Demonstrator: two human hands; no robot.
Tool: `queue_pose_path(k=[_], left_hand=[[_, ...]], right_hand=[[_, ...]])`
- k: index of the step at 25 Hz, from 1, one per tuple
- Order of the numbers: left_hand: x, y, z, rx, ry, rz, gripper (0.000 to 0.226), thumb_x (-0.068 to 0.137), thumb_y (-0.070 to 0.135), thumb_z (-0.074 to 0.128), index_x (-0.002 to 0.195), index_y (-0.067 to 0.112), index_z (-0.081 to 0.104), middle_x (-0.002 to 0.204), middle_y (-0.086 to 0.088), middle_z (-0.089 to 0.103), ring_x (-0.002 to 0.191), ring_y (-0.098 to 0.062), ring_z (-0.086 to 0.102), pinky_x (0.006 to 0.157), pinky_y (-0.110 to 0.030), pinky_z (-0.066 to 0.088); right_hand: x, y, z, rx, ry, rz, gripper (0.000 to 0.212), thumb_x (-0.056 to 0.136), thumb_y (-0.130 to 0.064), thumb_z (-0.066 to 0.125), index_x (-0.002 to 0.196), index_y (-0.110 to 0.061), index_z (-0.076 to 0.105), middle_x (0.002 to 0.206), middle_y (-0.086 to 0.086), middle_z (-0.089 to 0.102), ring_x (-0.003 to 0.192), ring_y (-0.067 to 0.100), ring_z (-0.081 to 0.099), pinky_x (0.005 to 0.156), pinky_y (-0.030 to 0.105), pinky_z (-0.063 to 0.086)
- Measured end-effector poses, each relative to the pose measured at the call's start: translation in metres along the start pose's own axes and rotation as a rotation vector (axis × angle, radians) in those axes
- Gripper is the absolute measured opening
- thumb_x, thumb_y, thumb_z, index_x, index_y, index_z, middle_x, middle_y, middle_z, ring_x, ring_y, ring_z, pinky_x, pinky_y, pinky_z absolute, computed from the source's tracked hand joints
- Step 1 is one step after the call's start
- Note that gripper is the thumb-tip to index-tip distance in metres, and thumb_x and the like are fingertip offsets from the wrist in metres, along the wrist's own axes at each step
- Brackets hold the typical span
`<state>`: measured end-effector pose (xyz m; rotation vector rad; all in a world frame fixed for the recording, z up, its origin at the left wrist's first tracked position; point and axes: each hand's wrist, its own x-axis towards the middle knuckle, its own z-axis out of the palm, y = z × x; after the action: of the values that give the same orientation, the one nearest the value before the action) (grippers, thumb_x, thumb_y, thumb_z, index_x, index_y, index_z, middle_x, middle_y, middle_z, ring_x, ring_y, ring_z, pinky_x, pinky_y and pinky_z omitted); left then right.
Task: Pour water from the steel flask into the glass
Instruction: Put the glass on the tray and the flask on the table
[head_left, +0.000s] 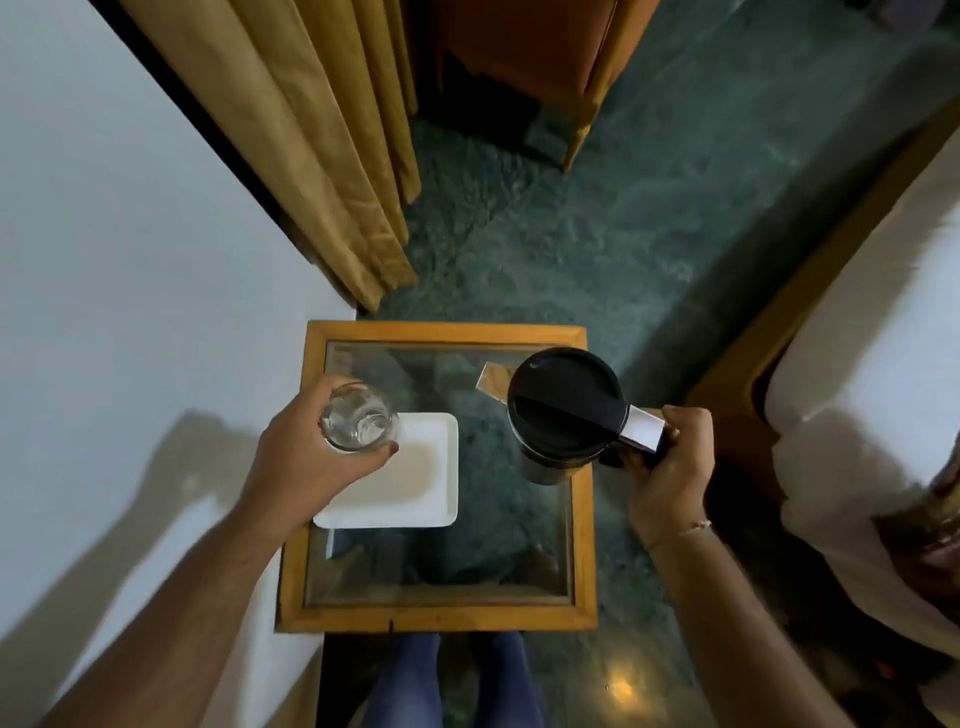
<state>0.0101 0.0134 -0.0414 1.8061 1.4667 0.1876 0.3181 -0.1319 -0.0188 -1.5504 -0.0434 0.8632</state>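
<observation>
Flask: the steel flask stands upright or nearly so over the right side of the small table; whether its base rests on the glass top or is just lifted cannot be told from above.
Flask axis: its long axis runs close to vertical, seen almost end-on, so the black lid hides most of the steel body.
Flask pointing: the spout points up and left in the view, toward the far left of the table; the handle points the opposite way, toward the person's right.
Lid: it is on; no water is running.
Right hand: the right hand is clamped around the handle, fingers curled under it, a grip that would let the wrist tip the spout leftward.
Glass: the glass is upright, mouth up, over the far left corner of the white tray; it looks empty or nearly so.
Left hand: the left hand is wrapped around the glass from the outer side, thumb and fingers closed on its wall, probably to steady it.
Gap: glass and spout are apart, with bare table between them.
Stage: judged as just before the pour; the flask needs moving toward the glass and tilting.
Surroundings: a curtain hangs beyond the table, and a wall runs on the left.
</observation>
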Motion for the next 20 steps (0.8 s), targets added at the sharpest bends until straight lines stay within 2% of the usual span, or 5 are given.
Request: queue_pose_path(k=[4,8,10,12,20], left_hand=[[0.019,-0.055,0.061,0.035,-0.036,-0.088,0.078,0.077,0.022,0.109,0.141,0.021,0.065,0.141,-0.006,0.074,0.121,-0.028,0.067,0.104,-0.058,0.069],[0.035,-0.093,0.111,0.054,-0.042,-0.174,0.080,0.080,0.025,0.108,0.146,0.016,0.063,0.149,-0.015,0.072,0.131,-0.039,0.070,0.111,-0.061,0.066],[0.041,-0.106,0.128,0.057,-0.010,-0.191,0.080,0.080,0.025,0.108,0.146,0.015,0.063,0.150,-0.015,0.071,0.130,-0.037,0.069,0.112,-0.060,0.065],[0.045,-0.116,0.141,0.075,0.014,-0.215,0.081,0.081,0.026,0.107,0.147,0.016,0.061,0.152,-0.015,0.070,0.127,-0.032,0.067,0.110,-0.058,0.064],[0.040,-0.139,0.174,0.109,0.033,-0.280,0.084,0.084,0.024,0.105,0.151,0.019,0.056,0.155,-0.014,0.069,0.137,-0.039,0.069,0.115,-0.062,0.062]], right_hand=[[0.023,0.058,-0.011,-0.339,-0.082,-0.111,0.033,0.072,-0.042,0.053,0.041,-0.030,0.060,0.048,-0.015,0.056,0.046,0.003,0.054,0.049,0.020,0.040],[0.037,0.116,-0.017,-0.197,0.061,-0.005,0.019,0.090,-0.009,0.057,0.080,-0.018,0.070,0.079,-0.002,0.065,0.067,0.007,0.059,0.058,0.006,0.044],[0.048,0.135,-0.019,-0.126,0.076,0.028,0.043,0.100,0.007,0.048,0.077,-0.022,0.068,0.072,-0.014,0.068,0.067,0.002,0.063,0.054,0.008,0.046],[0.054,0.143,-0.018,-0.055,0.091,0.077,0.063,0.104,0.001,0.037,0.060,-0.034,0.065,0.056,-0.022,0.065,0.056,-0.006,0.061,0.049,0.017,0.046],[0.058,0.168,-0.013,0.036,0.065,0.098,0.026,0.075,-0.037,0.053,0.069,-0.012,0.046,0.064,0.000,0.053,0.052,0.010,0.047,0.048,0.021,0.038]])
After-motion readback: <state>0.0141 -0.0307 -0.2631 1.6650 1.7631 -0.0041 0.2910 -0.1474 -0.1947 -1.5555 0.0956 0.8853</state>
